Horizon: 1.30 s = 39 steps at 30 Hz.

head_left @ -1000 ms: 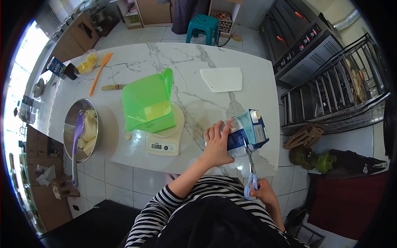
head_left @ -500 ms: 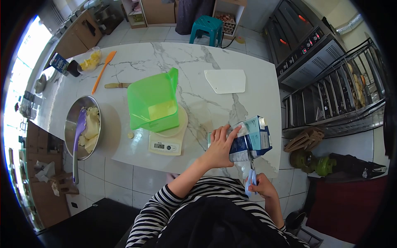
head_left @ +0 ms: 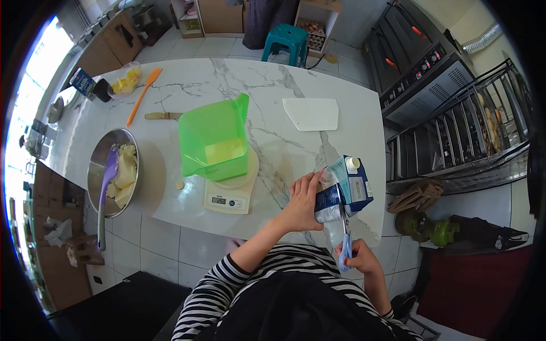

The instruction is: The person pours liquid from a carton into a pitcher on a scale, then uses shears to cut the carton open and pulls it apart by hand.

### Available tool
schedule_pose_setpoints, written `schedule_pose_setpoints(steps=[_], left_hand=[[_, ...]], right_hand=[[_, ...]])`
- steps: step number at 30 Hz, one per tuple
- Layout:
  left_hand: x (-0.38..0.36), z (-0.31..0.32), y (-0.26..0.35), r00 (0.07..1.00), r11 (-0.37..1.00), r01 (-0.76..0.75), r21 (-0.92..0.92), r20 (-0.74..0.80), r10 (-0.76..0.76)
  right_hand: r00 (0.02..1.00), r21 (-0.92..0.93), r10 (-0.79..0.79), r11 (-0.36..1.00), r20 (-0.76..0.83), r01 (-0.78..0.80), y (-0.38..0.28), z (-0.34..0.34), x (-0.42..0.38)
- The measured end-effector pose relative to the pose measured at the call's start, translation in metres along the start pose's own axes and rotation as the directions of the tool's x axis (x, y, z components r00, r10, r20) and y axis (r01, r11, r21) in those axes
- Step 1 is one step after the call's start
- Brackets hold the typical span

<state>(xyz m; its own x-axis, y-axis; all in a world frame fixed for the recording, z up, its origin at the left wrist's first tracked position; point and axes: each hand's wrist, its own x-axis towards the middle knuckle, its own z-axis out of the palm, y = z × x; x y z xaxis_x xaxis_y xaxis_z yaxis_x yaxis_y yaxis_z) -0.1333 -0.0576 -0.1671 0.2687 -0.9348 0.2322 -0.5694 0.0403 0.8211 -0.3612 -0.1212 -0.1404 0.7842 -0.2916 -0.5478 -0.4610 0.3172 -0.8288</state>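
Note:
Near the table's front right, my left hand [head_left: 303,200] is wrapped round a blue and white carton [head_left: 357,187] with a white screw cap, lying tilted with its top toward the right. My right hand [head_left: 362,257] grips the light blue handles of a pair of scissors [head_left: 346,241]. Their blades reach up along the carton's side near its top end. Left of my hands, a green translucent container [head_left: 213,133] with something pale yellow in it sits on a kitchen scale [head_left: 227,199].
A steel bowl [head_left: 135,196] with pale creamy lumps and a purple spatula [head_left: 109,170] stands at the left. Behind are an orange spatula [head_left: 143,96], a wooden-handled tool [head_left: 162,116] and a white scraper [head_left: 311,115]. An oven [head_left: 424,65] and tray rack [head_left: 460,136] stand at the right.
The carton's top has turned more toward me, bringing its cap further into view. The scissors have moved up against the carton, their blades now lying along its side.

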Motion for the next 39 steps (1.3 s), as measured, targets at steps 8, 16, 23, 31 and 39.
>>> schedule_pose_setpoints(steps=[8,16,23,31,39], left_hand=[[0.000,-0.004,0.000,0.998,0.999,0.022,-0.033,0.060,-0.020],[-0.001,-0.001,0.005,0.995,0.999,-0.009,0.051,0.100,0.004],[-0.001,-0.001,0.004,0.995,0.999,-0.033,0.039,0.092,0.030],[0.003,-0.001,-0.001,0.995,0.999,-0.046,0.023,0.093,0.044],[0.009,-0.011,-0.035,0.997,0.952,-0.033,-0.304,-0.080,0.009]], right_hand=[[0.995,-0.131,-0.028,0.990,0.093,0.041,-0.020,-0.004,0.001],[0.993,0.094,0.012,0.996,-0.114,-0.001,-0.004,0.013,0.002],[0.991,0.057,-0.097,0.993,-0.097,0.103,0.025,0.011,0.005],[0.995,0.094,-0.078,0.992,-0.060,0.084,0.018,0.011,0.004],[0.999,-0.498,0.014,0.867,-0.031,-0.028,-0.027,-0.028,-0.018]])
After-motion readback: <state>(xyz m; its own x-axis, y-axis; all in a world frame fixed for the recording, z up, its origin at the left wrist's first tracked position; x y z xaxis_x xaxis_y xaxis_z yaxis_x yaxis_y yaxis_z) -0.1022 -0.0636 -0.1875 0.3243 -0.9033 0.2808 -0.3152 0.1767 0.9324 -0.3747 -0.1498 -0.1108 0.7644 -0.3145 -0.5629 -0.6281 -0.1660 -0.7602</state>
